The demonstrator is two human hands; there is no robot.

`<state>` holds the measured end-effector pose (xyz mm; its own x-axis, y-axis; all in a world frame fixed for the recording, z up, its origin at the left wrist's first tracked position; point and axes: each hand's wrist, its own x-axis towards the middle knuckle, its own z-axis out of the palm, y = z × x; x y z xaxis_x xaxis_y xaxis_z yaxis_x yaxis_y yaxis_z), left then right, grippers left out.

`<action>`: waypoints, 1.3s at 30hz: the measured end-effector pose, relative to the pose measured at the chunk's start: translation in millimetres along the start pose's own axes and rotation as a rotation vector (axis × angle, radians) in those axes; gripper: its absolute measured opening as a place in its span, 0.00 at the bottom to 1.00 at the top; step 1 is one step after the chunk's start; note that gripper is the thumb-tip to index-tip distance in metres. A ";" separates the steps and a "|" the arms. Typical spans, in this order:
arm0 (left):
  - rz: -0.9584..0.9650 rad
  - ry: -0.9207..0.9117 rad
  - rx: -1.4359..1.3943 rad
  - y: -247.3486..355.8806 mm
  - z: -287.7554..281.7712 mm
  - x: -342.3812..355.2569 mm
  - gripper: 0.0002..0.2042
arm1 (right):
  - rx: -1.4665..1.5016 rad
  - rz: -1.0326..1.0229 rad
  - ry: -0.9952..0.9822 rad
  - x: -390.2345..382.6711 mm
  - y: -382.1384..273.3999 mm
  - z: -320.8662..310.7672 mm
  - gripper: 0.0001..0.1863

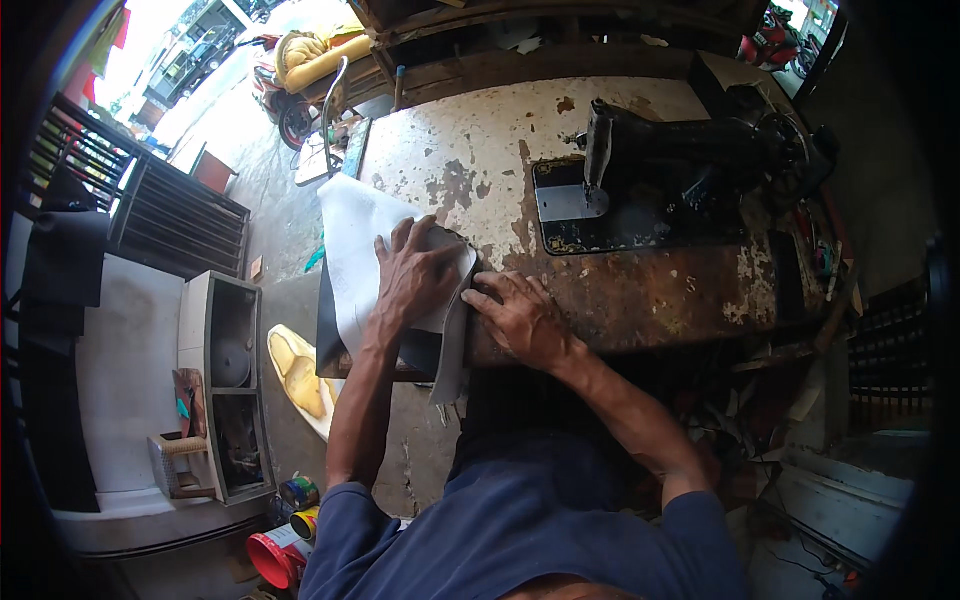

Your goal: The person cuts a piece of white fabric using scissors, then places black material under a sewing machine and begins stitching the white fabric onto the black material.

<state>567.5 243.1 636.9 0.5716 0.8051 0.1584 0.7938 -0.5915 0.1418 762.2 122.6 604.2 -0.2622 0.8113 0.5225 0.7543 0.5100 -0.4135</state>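
My left hand (410,278) lies with fingers spread on a white sheet of material (352,222), pressing it to the worn table (640,300). Under the sheet is a black piece of material (328,318), which shows along the left and front edges. My right hand (525,318) is closed at the sheet's right side, its fingertips pinching the edge of a grey-black strip of material (453,345). That strip hangs over the table's front edge. Exactly how the layers join under my fingers is hidden. To the right of my hands stands a black sewing machine (690,150).
A yellow-and-white padded piece (300,375) lies on the floor left of the table. Beyond it stand a grey shelf unit (232,390) and a dark slatted rack (185,220). Paint cans and a red bucket (275,560) are at the lower left. A wooden bench (540,60) borders the table's far side.
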 end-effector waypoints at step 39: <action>-0.280 -0.091 -0.106 13.0 31.0 -25.6 0.38 | -0.171 0.126 -0.154 -14.9 83.6 -66.4 0.17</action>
<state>569.6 216.2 604.5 0.3536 0.9353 0.0113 0.8998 -0.3434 0.2690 869.1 134.1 611.3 -0.2384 0.9058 0.3502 0.8740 0.3573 -0.3292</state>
